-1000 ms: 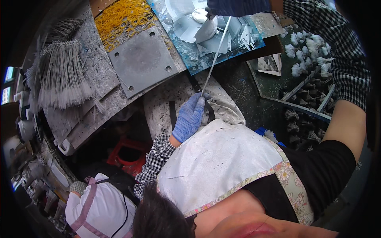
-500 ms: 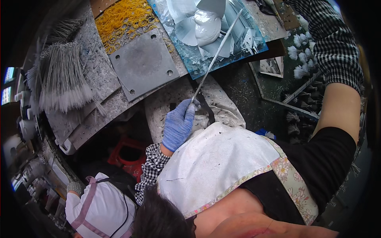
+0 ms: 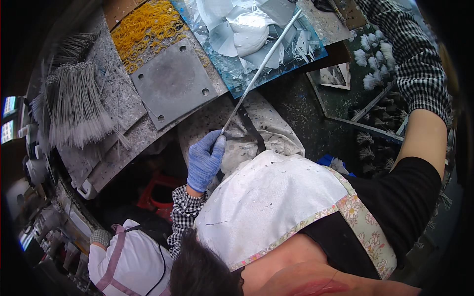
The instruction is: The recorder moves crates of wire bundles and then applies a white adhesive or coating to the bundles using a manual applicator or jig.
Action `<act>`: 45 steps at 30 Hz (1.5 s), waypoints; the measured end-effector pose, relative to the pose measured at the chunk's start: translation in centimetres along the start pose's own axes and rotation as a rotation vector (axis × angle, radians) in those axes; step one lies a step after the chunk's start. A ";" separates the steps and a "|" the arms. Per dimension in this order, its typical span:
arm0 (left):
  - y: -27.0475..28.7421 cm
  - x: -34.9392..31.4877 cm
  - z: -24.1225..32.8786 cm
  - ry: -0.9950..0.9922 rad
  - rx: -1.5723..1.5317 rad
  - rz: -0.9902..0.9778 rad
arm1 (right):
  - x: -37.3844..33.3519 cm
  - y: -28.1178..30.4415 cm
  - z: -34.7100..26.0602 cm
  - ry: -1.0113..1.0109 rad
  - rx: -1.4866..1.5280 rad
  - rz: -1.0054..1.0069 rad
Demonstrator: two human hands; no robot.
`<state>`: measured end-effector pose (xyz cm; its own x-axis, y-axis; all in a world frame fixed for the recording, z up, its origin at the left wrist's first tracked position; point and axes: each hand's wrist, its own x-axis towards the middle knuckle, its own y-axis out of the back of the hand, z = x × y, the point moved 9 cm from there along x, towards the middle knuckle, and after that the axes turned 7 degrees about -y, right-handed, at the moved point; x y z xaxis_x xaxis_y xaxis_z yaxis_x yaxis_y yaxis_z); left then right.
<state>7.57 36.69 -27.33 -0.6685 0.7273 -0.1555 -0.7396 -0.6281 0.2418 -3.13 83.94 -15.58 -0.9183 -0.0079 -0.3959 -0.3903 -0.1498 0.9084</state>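
Your left hand (image 3: 205, 160), on the near side of the blue board (image 3: 234, 79), pinches 1 rod (image 3: 261, 71) that slants away rightward over it. Your right hand's out of view; I can't tell its grip.

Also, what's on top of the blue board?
On the blue board: a glossy white mound among grey-white pieces, plus white scraps. The rod in the left hand crosses over; contact unclear. Board surface beneath them is covered.
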 end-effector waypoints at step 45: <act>-7.3 3.3 -2.0 0.290 -0.692 -0.079 | -18.2 -11.7 -7.4 -0.812 0.299 0.099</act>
<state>10.61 43.07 -31.48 -0.5348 0.7353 -0.4163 -0.6024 -0.6773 -0.4224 18.64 78.55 -20.01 -0.6679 0.7175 -0.1978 -0.2023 0.0808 0.9760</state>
